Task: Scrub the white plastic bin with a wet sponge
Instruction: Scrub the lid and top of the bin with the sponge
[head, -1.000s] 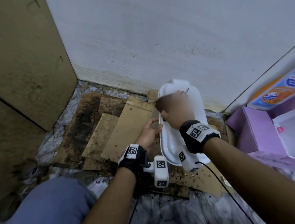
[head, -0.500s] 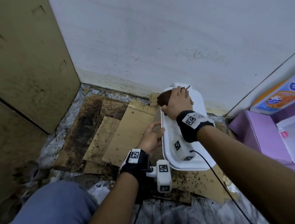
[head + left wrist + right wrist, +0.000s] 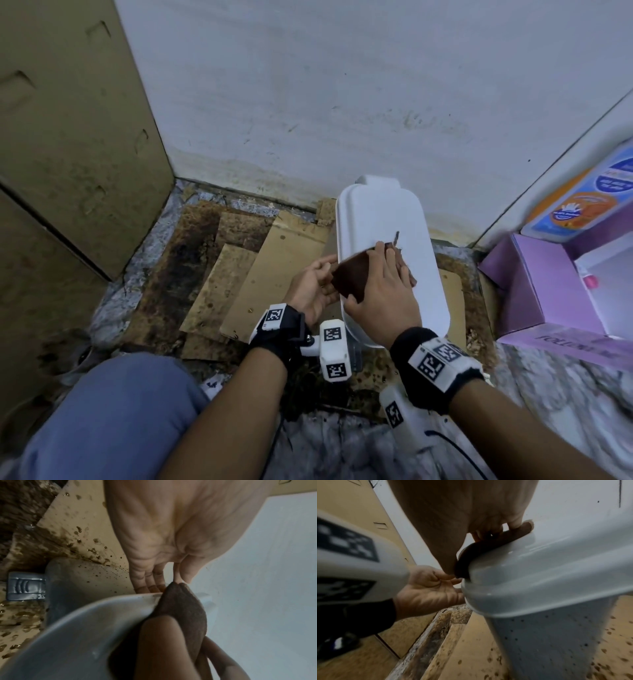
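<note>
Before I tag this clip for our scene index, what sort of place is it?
Probably a home storage or utility corner: stained cardboard sheets on a marble-patterned floor, scuffed white wall, a pink box alongside.

Left wrist: I see a black wrist strap (image 3: 284, 334) with a white fiducial-marked plate, and a white camera block (image 3: 335, 354) bearing two square black markers.
Right wrist: black strap (image 3: 433, 366), two markers on white; white camera housing (image 3: 407, 428) at its 7 o'clock, thin black cable (image 3: 459, 448) trailing.
Legs: blue trouser knee (image 3: 113, 418).
Forearms: bare, no sleeves.
</note>
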The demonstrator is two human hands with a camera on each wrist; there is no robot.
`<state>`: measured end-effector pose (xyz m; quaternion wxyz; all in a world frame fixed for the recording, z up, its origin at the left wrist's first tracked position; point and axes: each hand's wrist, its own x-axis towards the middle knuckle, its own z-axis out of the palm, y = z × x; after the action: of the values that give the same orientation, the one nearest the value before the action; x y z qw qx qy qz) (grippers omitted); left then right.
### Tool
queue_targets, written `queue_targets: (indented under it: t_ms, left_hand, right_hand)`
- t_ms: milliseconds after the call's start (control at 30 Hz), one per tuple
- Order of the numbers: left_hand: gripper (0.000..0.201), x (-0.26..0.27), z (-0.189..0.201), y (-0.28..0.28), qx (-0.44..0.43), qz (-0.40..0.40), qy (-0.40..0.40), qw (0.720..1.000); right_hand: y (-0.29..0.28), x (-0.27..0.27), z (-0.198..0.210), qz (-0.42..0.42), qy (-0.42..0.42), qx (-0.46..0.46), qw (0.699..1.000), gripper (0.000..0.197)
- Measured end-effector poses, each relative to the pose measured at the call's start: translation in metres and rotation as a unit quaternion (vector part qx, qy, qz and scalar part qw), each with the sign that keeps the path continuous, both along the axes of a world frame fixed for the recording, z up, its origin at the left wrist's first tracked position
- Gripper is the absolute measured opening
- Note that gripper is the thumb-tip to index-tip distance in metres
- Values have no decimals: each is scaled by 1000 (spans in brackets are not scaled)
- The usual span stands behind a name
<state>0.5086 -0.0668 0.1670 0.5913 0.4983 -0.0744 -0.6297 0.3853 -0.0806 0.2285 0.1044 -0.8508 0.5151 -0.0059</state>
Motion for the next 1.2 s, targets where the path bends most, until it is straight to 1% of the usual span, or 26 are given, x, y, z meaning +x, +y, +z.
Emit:
queue_targets:
  t_ms: [167, 267, 400, 533, 633, 700, 800, 933, 1000, 1100, 1200]
  left_hand:
    - [35, -5, 0, 6, 10, 4, -4, 1000]
    - [36, -3, 0, 9, 10, -24, 6, 1000]
    - [30, -4, -3, 20, 19, -54, 54, 997]
    - [33, -8, -9, 25, 24, -47, 72, 996]
    - [34, -7, -8, 27, 11, -39, 79, 996]
    - [34, -5, -6, 27, 6, -31, 81, 996]
    - [37, -2, -3, 29, 7, -28, 82, 996]
    - [45, -3, -2, 29, 21, -15, 89, 996]
    - [49, -5, -5, 30, 21, -6, 99, 995]
    - [56, -6, -9, 29, 26, 9, 108, 994]
    - [55, -7, -11, 28, 34, 7, 123, 992]
  right_hand:
    - [18, -20, -4, 14, -9, -5, 1000, 72]
    - [17, -22, -3, 20, -9, -6, 1000, 69]
    - [9, -9, 6, 13, -1, -17, 1000, 66]
    - [-5, 10, 18, -10, 6, -22, 1000, 58]
    - [-26, 19, 25, -30, 5, 2, 1000, 54]
    - [-35, 18, 25, -31, 2, 25, 999, 59]
    - [-23, 3, 22, 1, -18, 44, 999, 71]
    - [8, -21, 8, 62, 1, 12, 998, 76]
    - [15, -22, 2, 59, 2, -7, 998, 78]
    - [11, -14, -1, 43, 15, -11, 999, 82]
    - [4, -1, 1, 34, 39, -27, 998, 86]
